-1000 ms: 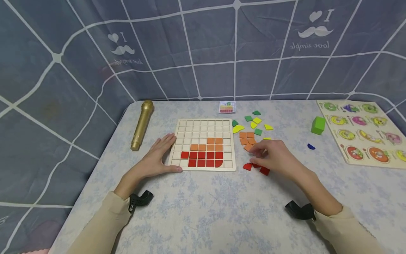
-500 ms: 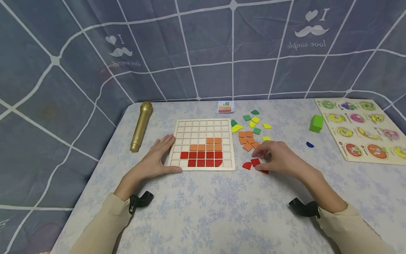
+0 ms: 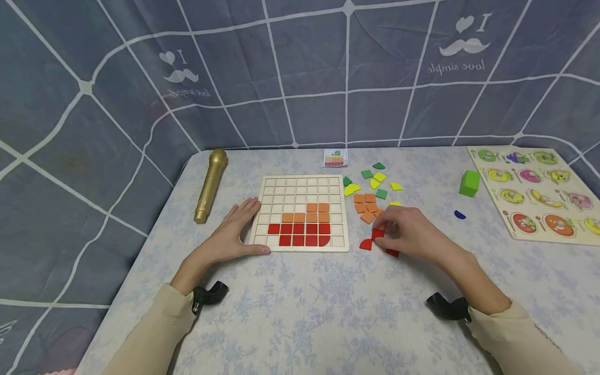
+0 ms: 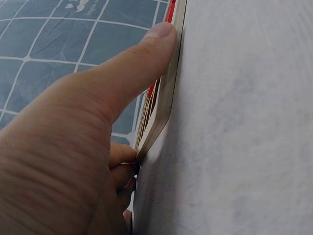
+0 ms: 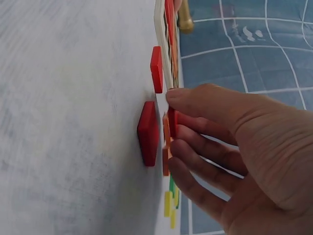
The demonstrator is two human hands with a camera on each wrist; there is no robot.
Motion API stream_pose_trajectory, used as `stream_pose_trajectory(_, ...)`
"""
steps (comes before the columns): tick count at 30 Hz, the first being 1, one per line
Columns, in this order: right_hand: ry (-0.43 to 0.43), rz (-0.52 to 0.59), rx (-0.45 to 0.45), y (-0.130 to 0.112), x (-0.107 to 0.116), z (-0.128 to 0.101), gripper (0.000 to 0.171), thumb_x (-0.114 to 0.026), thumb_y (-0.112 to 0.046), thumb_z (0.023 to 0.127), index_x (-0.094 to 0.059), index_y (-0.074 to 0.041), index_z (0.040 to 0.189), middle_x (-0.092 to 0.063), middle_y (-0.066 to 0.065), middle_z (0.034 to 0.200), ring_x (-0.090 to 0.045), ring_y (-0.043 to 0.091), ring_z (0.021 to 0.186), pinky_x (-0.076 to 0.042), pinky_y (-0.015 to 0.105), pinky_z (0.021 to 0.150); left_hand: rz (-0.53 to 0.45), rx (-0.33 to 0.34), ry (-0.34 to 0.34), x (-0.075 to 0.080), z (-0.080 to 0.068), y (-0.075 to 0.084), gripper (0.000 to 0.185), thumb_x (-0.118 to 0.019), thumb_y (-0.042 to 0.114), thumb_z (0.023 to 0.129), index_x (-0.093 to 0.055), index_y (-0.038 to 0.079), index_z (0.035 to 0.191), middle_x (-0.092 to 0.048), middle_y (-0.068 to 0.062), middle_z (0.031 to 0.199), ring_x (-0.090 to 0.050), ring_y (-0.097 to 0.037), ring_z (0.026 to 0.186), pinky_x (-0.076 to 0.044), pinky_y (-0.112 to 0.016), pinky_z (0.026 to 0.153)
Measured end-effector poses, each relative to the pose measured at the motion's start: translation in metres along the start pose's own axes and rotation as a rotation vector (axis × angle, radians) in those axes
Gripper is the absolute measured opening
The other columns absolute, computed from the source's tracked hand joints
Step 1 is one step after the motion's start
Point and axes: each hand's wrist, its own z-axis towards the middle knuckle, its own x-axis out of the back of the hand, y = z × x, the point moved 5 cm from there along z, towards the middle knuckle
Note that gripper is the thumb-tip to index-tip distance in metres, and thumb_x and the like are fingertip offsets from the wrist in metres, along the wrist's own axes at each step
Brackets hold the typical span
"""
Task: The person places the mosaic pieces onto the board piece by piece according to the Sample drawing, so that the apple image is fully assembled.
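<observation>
My left hand (image 3: pixel 233 232) spreads around the front left corner of the white grid board (image 3: pixel 276 192), thumb along its front edge and fingers along its left side. In the left wrist view the thumb tip (image 4: pixel 161 32) lies over the board's edge. Red square tiles (image 3: pixel 298 229) and a few orange tiles (image 3: pixel 299 217) lie in the board's squares. Right of the board, my right hand (image 3: pixel 408 232) pinches a red square tile (image 5: pixel 172 122) between thumb and fingertips. A red quarter-round tile (image 3: pixel 365 244) and another red tile (image 3: pixel 392 253) lie close by on the cloth.
Beyond the right hand lie orange tiles (image 3: pixel 367 208), yellow tiles (image 3: pixel 352 189) and green tiles (image 3: pixel 382 194). A small pattern card (image 3: pixel 335 158) is behind the board. A gold tube (image 3: pixel 210 187) lies left; a green block (image 3: pixel 469 183), blue tile (image 3: pixel 460 214) and fruit puzzle board (image 3: pixel 503 179) lie right.
My right hand has shifted slightly over the red tiles, and its fingers have closed on one red square tile, which now tips up. My left hand stays at the board.
</observation>
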Motion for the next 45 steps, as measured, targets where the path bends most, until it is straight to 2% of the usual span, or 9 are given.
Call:
stream_pose_trajectory(6, 0.048, 0.02, 0.04, -0.014, 0.0, 0.007, 0.021, -0.086, -0.01, 0.084, -0.077, -0.011, 0.103, -0.069, -0.004, 0.092, -0.062, 0.017, 0.085, -0.057, 0.033, 0.076, -0.001, -0.001, -0.003, 0.0, 0.001, 0.0, 0.124, -0.091, 0.049, 0.079, -0.02, -0.002, 0.167, -0.015, -0.019, 0.176, -0.008, -0.036, 0.165, -0.002, -0.055, 0.135)
stream_pose_trajectory(11, 0.078, 0.046, 0.093, -0.033, -0.007, 0.02, 0.02, -0.087, -0.013, 0.084, -0.076, -0.012, 0.101, -0.07, -0.004, 0.093, -0.063, 0.016, 0.085, -0.057, 0.033, 0.076, 0.006, 0.002, -0.002, 0.0, 0.001, -0.001, 0.124, -0.091, 0.048, 0.078, -0.02, -0.002, 0.167, -0.015, -0.019, 0.176, -0.008, -0.036, 0.165, -0.002, -0.055, 0.135)
stream_pose_trajectory(18, 0.06, 0.092, 0.174, -0.071, -0.026, 0.045, 0.019, -0.086, -0.015, 0.086, -0.078, -0.01, 0.102, -0.073, 0.0, 0.094, -0.065, 0.017, 0.086, -0.056, 0.031, 0.075, 0.006, 0.009, -0.002, -0.002, 0.0, -0.001, 0.124, -0.092, 0.048, 0.078, -0.021, -0.004, 0.166, -0.016, -0.02, 0.176, -0.008, -0.037, 0.165, -0.002, -0.056, 0.135)
stream_pose_trajectory(25, 0.043, 0.114, 0.152, -0.103, -0.051, 0.07, 0.02, -0.086, -0.015, 0.087, -0.078, -0.009, 0.103, -0.072, 0.0, 0.092, -0.063, 0.014, 0.085, -0.055, 0.028, 0.077, 0.008, -0.002, -0.003, -0.003, 0.001, -0.001, 0.124, -0.091, 0.051, 0.079, -0.02, -0.002, 0.167, -0.015, -0.019, 0.176, -0.008, -0.036, 0.165, -0.002, -0.055, 0.135)
stream_pose_trajectory(31, 0.03, 0.118, 0.15, -0.124, -0.074, 0.089, 0.02, -0.086, -0.017, 0.088, -0.078, -0.01, 0.105, -0.07, -0.001, 0.091, -0.061, 0.012, 0.084, -0.054, 0.026, 0.077, 0.009, 0.013, 0.011, 0.002, -0.003, -0.003, 0.125, -0.092, 0.05, 0.077, -0.021, -0.002, 0.167, -0.016, -0.017, 0.176, -0.008, -0.034, 0.165, -0.003, -0.055, 0.135)
stream_pose_trajectory(37, 0.019, 0.094, 0.176, -0.137, -0.083, 0.095, 0.017, -0.085, -0.012, 0.088, -0.077, -0.009, 0.103, -0.071, 0.001, 0.091, -0.063, 0.014, 0.083, -0.053, 0.025, 0.075, 0.009, -0.024, 0.009, 0.001, -0.001, -0.002, 0.123, -0.09, 0.052, 0.08, -0.021, -0.002, 0.166, -0.016, -0.019, 0.176, -0.009, -0.036, 0.165, -0.003, -0.056, 0.135)
stream_pose_trajectory(45, 0.034, 0.097, 0.207, -0.147, -0.091, 0.101, 0.014, -0.086, -0.012, 0.089, -0.078, -0.01, 0.101, -0.07, 0.0, 0.091, -0.063, 0.012, 0.081, -0.053, 0.022, 0.073, 0.011, -0.034, 0.007, 0.0, 0.0, -0.002, 0.122, -0.09, 0.049, 0.081, -0.021, -0.003, 0.166, -0.016, -0.019, 0.176, -0.009, -0.037, 0.165, -0.003, -0.057, 0.134)
